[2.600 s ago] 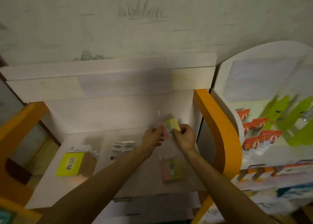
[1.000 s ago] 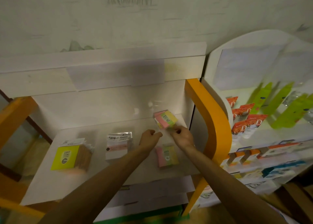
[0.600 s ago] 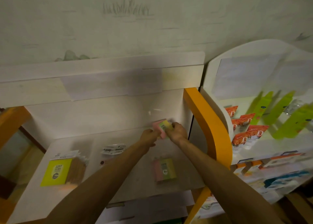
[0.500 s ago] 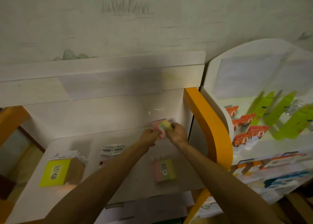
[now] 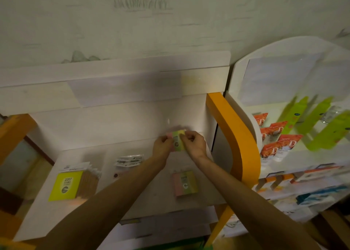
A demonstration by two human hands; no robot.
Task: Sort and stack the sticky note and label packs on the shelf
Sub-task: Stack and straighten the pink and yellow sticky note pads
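A pink, green and yellow sticky note pack (image 5: 177, 141) is held upright at the back right of the white shelf (image 5: 132, 198). My left hand (image 5: 162, 147) pinches its left edge and my right hand (image 5: 194, 144) pinches its right edge. A second pink, green and yellow pack (image 5: 185, 183) lies flat on the shelf below my hands. A stack of yellow packs marked 2207 (image 5: 73, 184) stands at the shelf's left. Clear-wrapped label packs (image 5: 129, 161) lie in the middle, partly hidden by my left forearm.
An orange curved side panel (image 5: 234, 136) bounds the shelf on the right, and another orange panel (image 5: 13, 134) stands at the left. A neighbouring white rack holds orange tubes (image 5: 274, 145) and green packages (image 5: 314, 124). A white back panel (image 5: 113, 124) rises behind the shelf.
The held pack has turned from tilted to upright and dropped slightly toward the shelf between my two hands. The other packs have not moved.
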